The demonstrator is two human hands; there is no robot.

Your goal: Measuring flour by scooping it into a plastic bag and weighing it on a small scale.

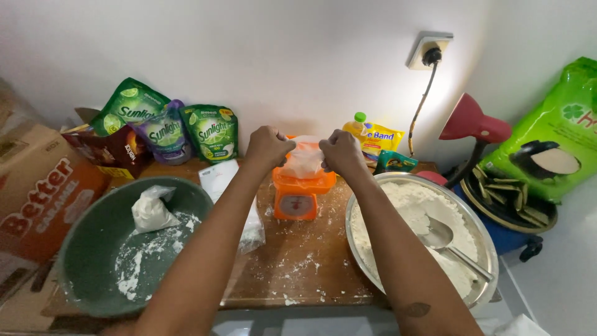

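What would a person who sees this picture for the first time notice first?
First, the two hands, left hand and right hand, which grip a small clear plastic bag above an orange kitchen scale at the middle of the wooden table. On the right stands a wide metal bowl of white flour with a spoon in it. On the left, a green bowl holds a tied bag of flour.

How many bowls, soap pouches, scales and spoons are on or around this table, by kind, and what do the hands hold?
Bowls: 2, a green bowl and a metal bowl of flour
Soap pouches: 3
Orange scale: 1
Metal spoon: 1
Total: 7
The left hand and right hand pinch a clear plastic bag over the scale.
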